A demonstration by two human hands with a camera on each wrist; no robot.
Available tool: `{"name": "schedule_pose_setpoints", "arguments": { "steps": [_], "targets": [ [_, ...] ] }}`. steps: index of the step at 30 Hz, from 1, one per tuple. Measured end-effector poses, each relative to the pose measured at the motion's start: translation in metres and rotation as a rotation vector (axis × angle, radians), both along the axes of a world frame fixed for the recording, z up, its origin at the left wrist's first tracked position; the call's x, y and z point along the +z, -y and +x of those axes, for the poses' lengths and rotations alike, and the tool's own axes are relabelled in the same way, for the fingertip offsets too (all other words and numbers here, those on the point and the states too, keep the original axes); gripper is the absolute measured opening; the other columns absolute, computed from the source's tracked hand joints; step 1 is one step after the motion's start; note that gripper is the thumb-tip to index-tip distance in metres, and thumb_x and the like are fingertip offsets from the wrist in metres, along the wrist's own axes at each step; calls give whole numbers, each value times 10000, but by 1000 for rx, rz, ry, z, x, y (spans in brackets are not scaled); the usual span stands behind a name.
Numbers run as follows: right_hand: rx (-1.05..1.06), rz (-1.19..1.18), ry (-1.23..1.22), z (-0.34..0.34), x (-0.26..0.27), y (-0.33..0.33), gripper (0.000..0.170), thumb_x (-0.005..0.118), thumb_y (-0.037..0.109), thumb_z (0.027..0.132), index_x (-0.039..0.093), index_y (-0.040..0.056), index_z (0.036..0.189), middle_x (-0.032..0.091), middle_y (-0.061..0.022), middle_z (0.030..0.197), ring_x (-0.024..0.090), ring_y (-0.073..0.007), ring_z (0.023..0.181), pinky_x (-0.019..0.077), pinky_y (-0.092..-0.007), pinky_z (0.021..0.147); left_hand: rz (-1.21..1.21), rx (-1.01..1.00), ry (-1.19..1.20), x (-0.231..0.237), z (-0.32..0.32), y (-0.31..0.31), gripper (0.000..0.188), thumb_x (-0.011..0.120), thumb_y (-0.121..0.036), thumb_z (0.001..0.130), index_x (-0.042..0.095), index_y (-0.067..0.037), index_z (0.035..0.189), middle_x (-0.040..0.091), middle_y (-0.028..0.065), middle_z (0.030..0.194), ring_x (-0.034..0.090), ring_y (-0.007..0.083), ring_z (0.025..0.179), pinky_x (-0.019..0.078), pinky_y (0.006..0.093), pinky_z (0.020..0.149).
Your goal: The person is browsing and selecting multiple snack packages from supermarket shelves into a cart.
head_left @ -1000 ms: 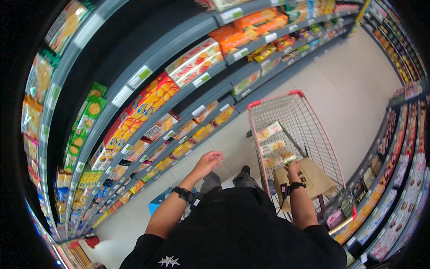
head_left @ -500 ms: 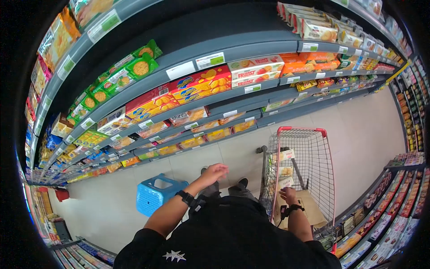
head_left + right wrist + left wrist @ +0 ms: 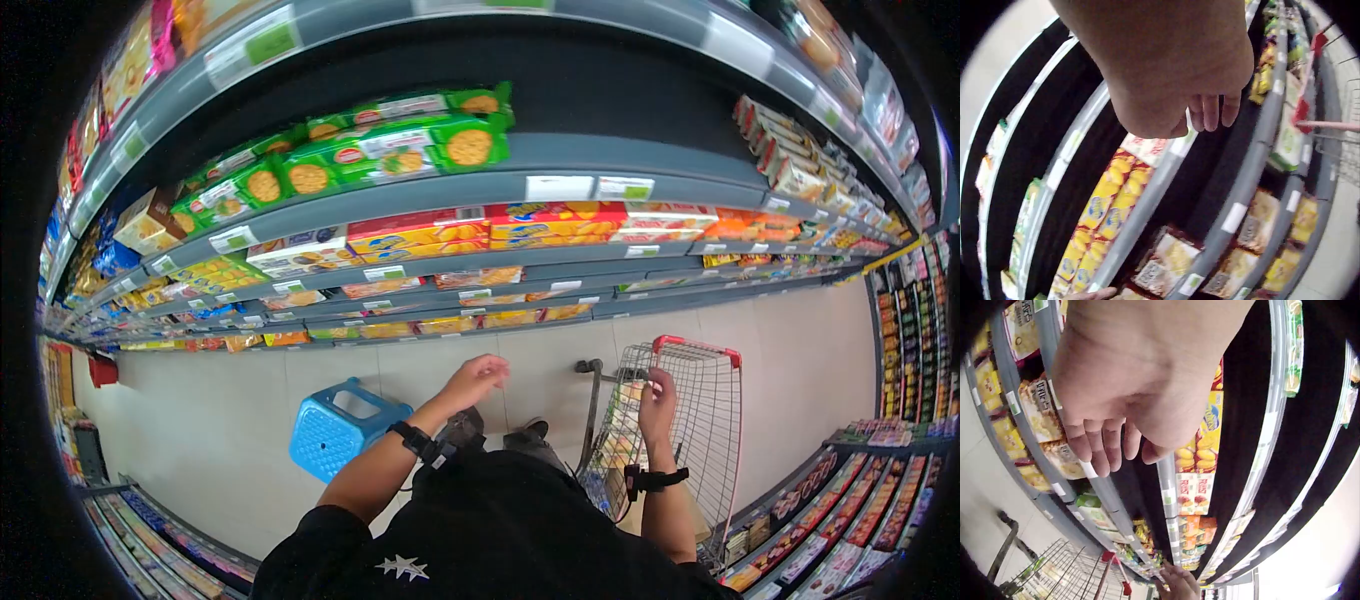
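Note:
My left hand (image 3: 478,383) hangs in front of the shelves with loosely bent fingers and holds nothing; its palm and fingers show large in the left wrist view. Over the shopping cart (image 3: 700,352) my right hand (image 3: 657,395) is raised, fingers relaxed, with nothing in it. Pale packs (image 3: 1047,578) lie in the cart below. Ahead, green biscuit packs (image 3: 390,155) lie in a row on a shelf. One shelf lower stand red and yellow biscuit boxes (image 3: 555,225), also seen behind my right hand in the right wrist view.
A blue plastic stool (image 3: 335,440) stands on the floor to my left. Long grey shelves with price labels (image 3: 560,187) curve across the front. More stocked shelves (image 3: 850,500) run behind at the right. A red container (image 3: 103,370) sits far left.
My right hand has come away from the packs in the cart and risen above it, empty. My view has turned toward the shelves. The left hand stays much as it was.

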State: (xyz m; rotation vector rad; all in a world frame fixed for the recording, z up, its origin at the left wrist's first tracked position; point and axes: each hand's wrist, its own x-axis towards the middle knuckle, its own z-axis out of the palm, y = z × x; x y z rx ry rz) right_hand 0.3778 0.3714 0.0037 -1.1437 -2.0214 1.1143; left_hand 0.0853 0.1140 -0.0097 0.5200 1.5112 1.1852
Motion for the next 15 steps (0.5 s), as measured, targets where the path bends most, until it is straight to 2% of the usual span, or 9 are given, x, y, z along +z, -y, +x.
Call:
{"name": "schedule_pose_setpoints", "arguments": {
  "steps": [1,3,4,7,9,10,12,14,15],
  "targets": [
    [12,7,3,-29,25,9,245,511,-59,881,577,-12,1112,612,-130,1114,605,-230,966,517,-336,807,7,12,3,2,-13,4,286,561,-198,985,587,-92,1249,660,31,1165,643,128,945,497,276,786],
    [247,40,-16,-80,66,25,342,501,-71,875,560,6,1202,611,-120,1193,592,-200,1099,486,-323,891,216,162,-156,5,-41,12,322,613,-171,948,563,-51,1243,673,18,1061,637,126,914,493,264,756],
    [260,49,-14,-103,80,32,342,501,-71,875,560,6,1202,611,-120,1193,592,-200,1099,486,-323,891,224,175,-156,17,-56,16,322,613,-171,948,563,-51,1243,673,18,1061,637,126,914,493,264,756],
    [401,43,-115,-162,114,54,411,522,-53,892,519,20,1297,571,-131,1305,578,-210,1164,479,-323,922,274,338,-291,77,-98,34,350,627,-100,926,544,-34,1260,637,37,1130,632,129,955,498,275,815],
    [481,-77,-225,-196,141,69,465,533,-46,897,479,27,1353,519,-138,1380,566,-218,1188,477,-327,937,483,531,-219,109,-121,47,380,617,-55,917,527,-38,1286,545,77,1302,617,140,1023,488,275,858],
    [520,-92,-245,-210,152,74,508,532,-55,889,449,30,1383,449,-144,1445,569,-218,1177,481,-333,934,491,539,-226,125,-132,54,380,617,-55,917,527,-38,1286,545,77,1302,617,140,1023,488,275,858],
    [560,-73,-328,-238,171,86,525,534,-54,887,433,33,1396,421,-147,1464,570,-220,1171,479,-332,938,660,591,-449,155,-152,68,409,605,-13,904,514,-42,1301,414,108,1436,597,163,1089,485,278,869],
    [627,-48,-434,-261,179,91,560,538,-50,880,397,46,1413,333,-159,1526,577,-225,1154,478,-338,965,693,611,-506,178,-165,80,409,602,-10,902,514,-43,1300,380,116,1459,594,173,1098,486,280,868],
    [631,-41,-440,-273,185,93,560,538,-50,880,397,46,1413,333,-159,1526,577,-225,1154,478,-338,965,717,628,-553,187,-171,84,409,598,-7,900,514,-44,1299,346,124,1483,592,182,1107,488,282,867]
  ]
}}
